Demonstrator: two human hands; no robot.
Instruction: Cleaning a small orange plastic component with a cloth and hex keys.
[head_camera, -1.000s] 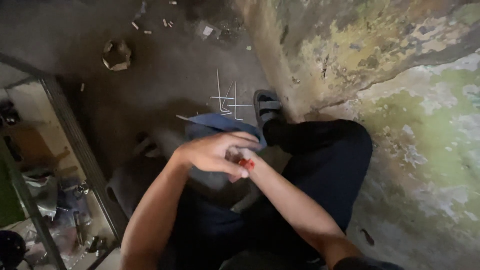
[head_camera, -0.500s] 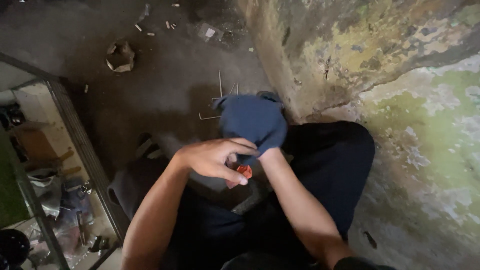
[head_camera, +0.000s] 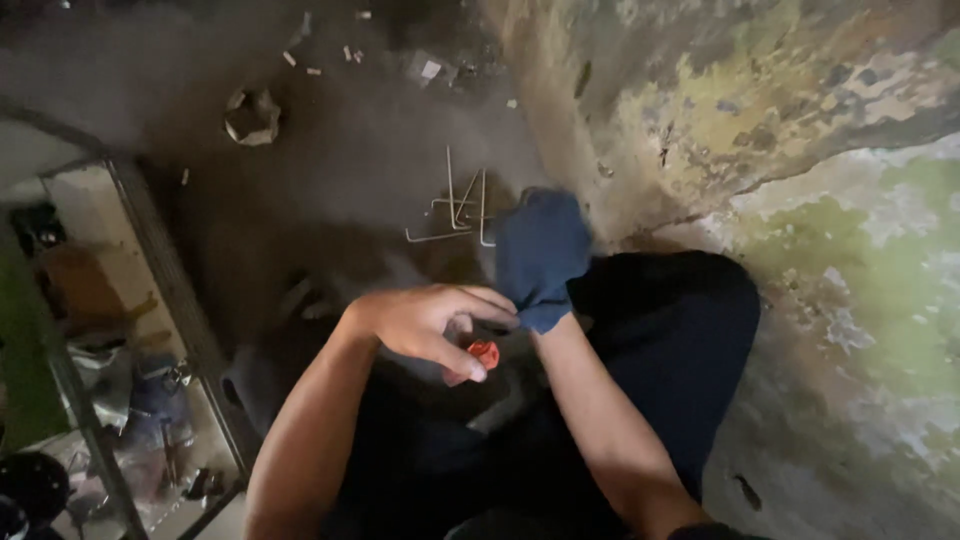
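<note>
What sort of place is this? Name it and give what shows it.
Probably a rough workshop or repair corner. The wall is stained and peeling, bent metal rods and scraps lie on the dusty floor, and a metal-framed glass case holds small parts. The left hand pinches a small red piece.

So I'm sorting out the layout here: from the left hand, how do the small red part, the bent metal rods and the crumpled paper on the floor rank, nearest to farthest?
1. Small red part, at the left hand's fingertips.
2. Bent metal rods, on the floor beyond the hand.
3. Crumpled paper, farther up and to the left.
</note>
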